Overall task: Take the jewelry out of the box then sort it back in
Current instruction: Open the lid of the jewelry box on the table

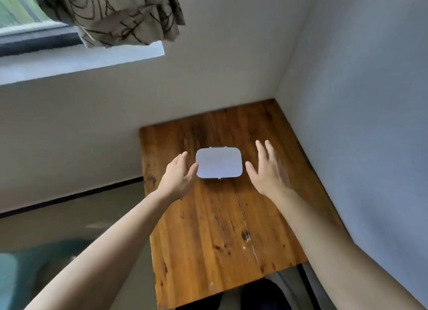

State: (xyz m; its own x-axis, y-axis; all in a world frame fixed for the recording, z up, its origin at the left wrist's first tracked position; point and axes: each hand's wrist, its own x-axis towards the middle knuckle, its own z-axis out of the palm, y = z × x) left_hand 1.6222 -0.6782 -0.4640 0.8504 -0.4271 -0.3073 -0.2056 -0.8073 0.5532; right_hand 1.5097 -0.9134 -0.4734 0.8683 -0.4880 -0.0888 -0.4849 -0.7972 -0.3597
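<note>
Closed white box [218, 163] on table [208, 228]. Left hand [179, 176] open, thumb at box's left edge; right hand [268, 170] splayed, empty, just right.

We are looking down at a closed white box [218, 163] lying on a wooden table [208, 228], toward its far edge, lid shut. Our left hand [179, 176] is hovering at the box's left side, thumb near its corner; our right hand [266, 170] is spreading open just beside its right side.

One box [218, 163], two hands [177, 179], one table [208, 228]
</note>
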